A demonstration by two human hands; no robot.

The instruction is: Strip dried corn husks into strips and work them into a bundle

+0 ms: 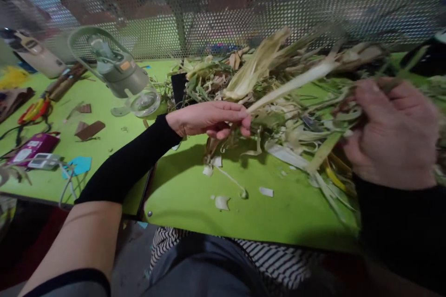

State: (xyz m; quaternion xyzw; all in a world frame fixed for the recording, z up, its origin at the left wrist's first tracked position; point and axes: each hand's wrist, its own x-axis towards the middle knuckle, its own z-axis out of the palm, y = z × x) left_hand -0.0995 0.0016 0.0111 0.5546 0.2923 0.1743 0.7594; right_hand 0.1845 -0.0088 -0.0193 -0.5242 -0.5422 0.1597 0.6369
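Blurred right hand (393,137) seemingly grips leaves (334,116); left hand (212,119) pinches pale strip (296,82).

I can read nothing here: the white label on the purple packet (33,146) on my bench (181,195) is too blurred.

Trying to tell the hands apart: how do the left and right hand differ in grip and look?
The left hand pinches the end of one pale strip with its fingertips; the right hand curls around a leaf bundle. The left hand shows sharp, the right hand blurred. Both wear black sleeves above the green table.
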